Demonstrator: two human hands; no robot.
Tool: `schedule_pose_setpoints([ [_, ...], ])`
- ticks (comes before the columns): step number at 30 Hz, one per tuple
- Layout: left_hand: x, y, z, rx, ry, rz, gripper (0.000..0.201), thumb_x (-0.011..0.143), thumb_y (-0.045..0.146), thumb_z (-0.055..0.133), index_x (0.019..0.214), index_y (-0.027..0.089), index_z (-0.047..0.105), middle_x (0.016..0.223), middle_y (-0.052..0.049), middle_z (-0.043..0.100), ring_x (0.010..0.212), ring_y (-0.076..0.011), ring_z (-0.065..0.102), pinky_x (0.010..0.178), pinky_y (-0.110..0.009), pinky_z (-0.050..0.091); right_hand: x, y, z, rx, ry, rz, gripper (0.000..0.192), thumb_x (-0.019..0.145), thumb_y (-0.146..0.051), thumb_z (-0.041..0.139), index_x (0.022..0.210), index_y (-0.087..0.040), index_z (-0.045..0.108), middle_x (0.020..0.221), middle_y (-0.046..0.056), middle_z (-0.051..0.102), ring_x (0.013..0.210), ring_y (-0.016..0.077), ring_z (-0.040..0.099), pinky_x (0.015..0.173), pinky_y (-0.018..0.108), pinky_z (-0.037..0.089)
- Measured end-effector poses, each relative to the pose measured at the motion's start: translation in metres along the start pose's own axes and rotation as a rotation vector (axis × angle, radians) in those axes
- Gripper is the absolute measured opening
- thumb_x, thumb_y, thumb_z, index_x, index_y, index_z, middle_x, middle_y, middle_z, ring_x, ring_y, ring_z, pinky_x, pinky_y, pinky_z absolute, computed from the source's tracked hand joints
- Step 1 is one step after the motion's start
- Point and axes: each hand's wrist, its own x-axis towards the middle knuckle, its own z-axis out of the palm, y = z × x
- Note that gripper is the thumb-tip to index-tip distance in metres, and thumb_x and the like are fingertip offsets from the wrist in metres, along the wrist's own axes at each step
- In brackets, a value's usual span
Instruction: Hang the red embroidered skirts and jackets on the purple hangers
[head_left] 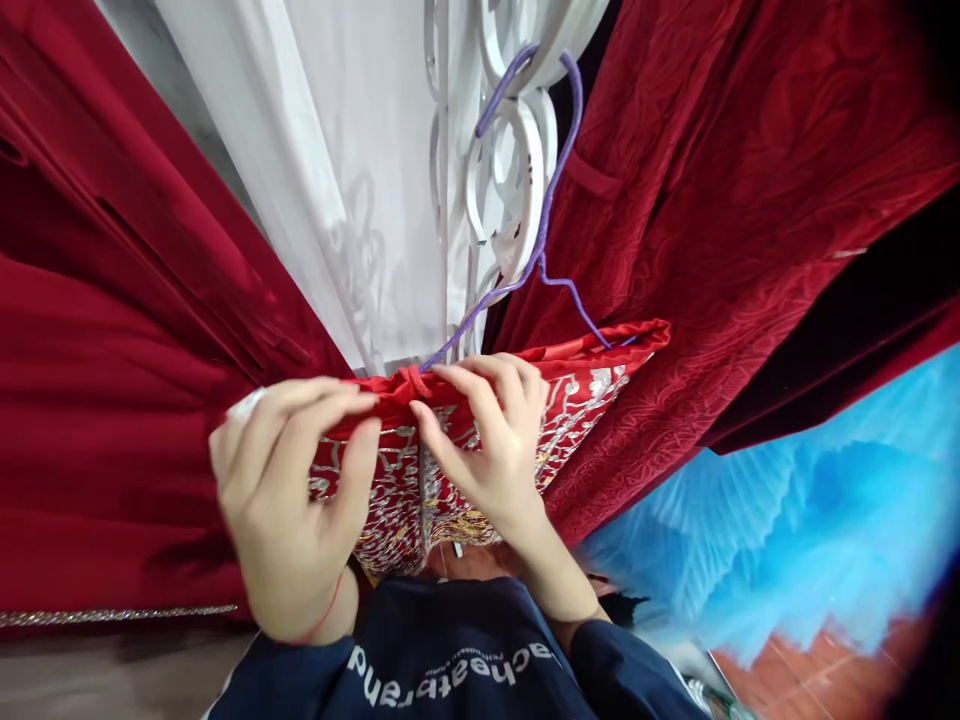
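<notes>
A red skirt (574, 405) with silver and gold embroidery hangs from a purple hanger (551, 200), whose hook is over a white scrolled metal frame (529, 160). My left hand (292, 480) pinches the red satin waistband at its left part, thumb in front and fingers over the top edge. Close to the middle, my right hand (495, 430) grips the same waistband, thumb and fingertips beside a small gathered knot of red cloth (411, 382). The hanger's lower bar is mostly hidden inside the skirt.
Dark red drapes (112, 420) hang on the left, and a patterned red cloth (720, 180) hangs on the right. White fabric (375, 120) is behind the frame. Fluffy blue material (810, 500) spreads at lower right above a tiled floor (817, 675).
</notes>
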Motion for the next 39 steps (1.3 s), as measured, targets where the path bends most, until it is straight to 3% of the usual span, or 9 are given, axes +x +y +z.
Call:
schedule_pose_setpoints([
  [4, 0.022, 0.001, 0.029, 0.294, -0.008, -0.014, 0.017, 0.092, 0.04, 0.064, 0.088, 0.024, 0.07, 0.093, -0.002, 0.073, 0.097, -0.0254, 0.063, 0.1, -0.044, 0.035, -0.007, 0.002, -0.004, 0.137, -0.058, 0.058, 0.006, 0.09, -0.025, 0.066, 0.095, -0.026, 0.067, 0.103, 0.004, 0.065, 0.104, 0.0226, 0.058, 0.094, 0.044, 0.044],
  [10, 0.015, -0.005, 0.044, 0.26, 0.044, 0.02, 0.012, 0.091, 0.035, 0.067, 0.091, 0.024, 0.073, 0.091, -0.001, 0.076, 0.084, -0.0207, 0.063, 0.096, -0.042, 0.033, -0.023, -0.001, -0.006, 0.206, 0.003, 0.078, 0.014, 0.088, -0.019, 0.065, 0.096, -0.029, 0.069, 0.104, 0.003, 0.065, 0.107, 0.0233, 0.057, 0.097, 0.046, 0.043],
  [16, -0.001, -0.013, 0.061, 0.103, 0.253, 0.112, 0.011, 0.087, 0.021, 0.069, 0.095, 0.027, 0.073, 0.097, 0.001, 0.076, 0.095, -0.0199, 0.068, 0.099, -0.042, 0.035, -0.027, -0.002, 0.006, 0.098, -0.073, 0.099, 0.027, 0.091, -0.029, 0.065, 0.117, -0.029, 0.064, 0.117, 0.007, 0.063, 0.115, 0.0264, 0.053, 0.101, 0.049, 0.041],
  [21, -0.025, -0.017, 0.058, -0.07, 0.246, 0.169, 0.007, 0.084, 0.024, 0.061, 0.079, 0.026, 0.066, 0.096, 0.0, 0.071, 0.117, -0.0267, 0.062, 0.115, -0.054, 0.023, -0.035, 0.002, 0.006, 0.226, -0.077, 0.015, 0.014, 0.087, -0.025, 0.063, 0.1, -0.031, 0.067, 0.127, 0.004, 0.057, 0.122, 0.0281, 0.05, 0.106, 0.054, 0.037],
  [26, -0.062, -0.018, 0.046, -0.039, 0.051, 0.098, 0.016, 0.081, 0.03, 0.056, 0.07, 0.027, 0.068, 0.115, -0.005, 0.065, 0.137, -0.033, 0.043, 0.116, -0.061, 0.026, -0.065, 0.012, 0.006, 0.302, -0.086, -0.064, 0.011, 0.08, -0.024, 0.068, 0.089, -0.029, 0.066, 0.154, 0.0, 0.037, 0.145, 0.038, 0.03, 0.114, 0.066, 0.025],
  [31, -0.102, -0.024, 0.05, -0.139, 0.12, 0.055, 0.037, 0.087, 0.041, 0.048, 0.06, 0.025, 0.067, 0.131, -0.007, 0.057, 0.139, -0.0367, 0.037, 0.111, -0.062, 0.033, -0.107, 0.023, 0.001, 0.182, -0.036, -0.055, 0.012, 0.074, -0.019, 0.071, 0.082, -0.027, 0.066, 0.157, -0.003, 0.03, 0.151, 0.0432, 0.012, 0.113, 0.075, 0.02],
  [33, -0.118, -0.026, 0.056, -0.162, 0.168, 0.041, 0.045, 0.092, 0.044, 0.041, 0.062, 0.024, 0.068, 0.133, -0.008, 0.056, 0.135, -0.0346, 0.042, 0.109, -0.058, 0.038, -0.119, 0.026, -0.005, 0.148, -0.035, -0.02, 0.01, 0.076, -0.02, 0.069, 0.082, -0.027, 0.066, 0.154, 0.0, 0.036, 0.149, 0.0402, 0.02, 0.112, 0.071, 0.025],
  [35, -0.134, -0.026, 0.062, -0.153, 0.169, -0.004, 0.046, 0.096, 0.039, 0.039, 0.064, 0.023, 0.069, 0.126, -0.008, 0.06, 0.128, -0.0305, 0.049, 0.108, -0.053, 0.04, -0.126, 0.028, -0.013, 0.188, -0.096, -0.002, 0.007, 0.081, -0.021, 0.064, 0.085, -0.026, 0.066, 0.143, 0.005, 0.05, 0.138, 0.034, 0.041, 0.108, 0.063, 0.036],
  [39, -0.151, -0.017, 0.07, -0.236, -0.051, -0.155, 0.039, 0.098, 0.026, 0.045, 0.068, 0.022, 0.068, 0.094, -0.006, 0.07, 0.104, -0.0219, 0.062, 0.099, -0.041, 0.046, -0.133, 0.03, -0.03, 0.439, -0.32, 0.068, 0.013, 0.092, -0.02, 0.053, 0.095, -0.023, 0.066, 0.107, 0.008, 0.07, 0.105, 0.0225, 0.064, 0.095, 0.045, 0.05],
])
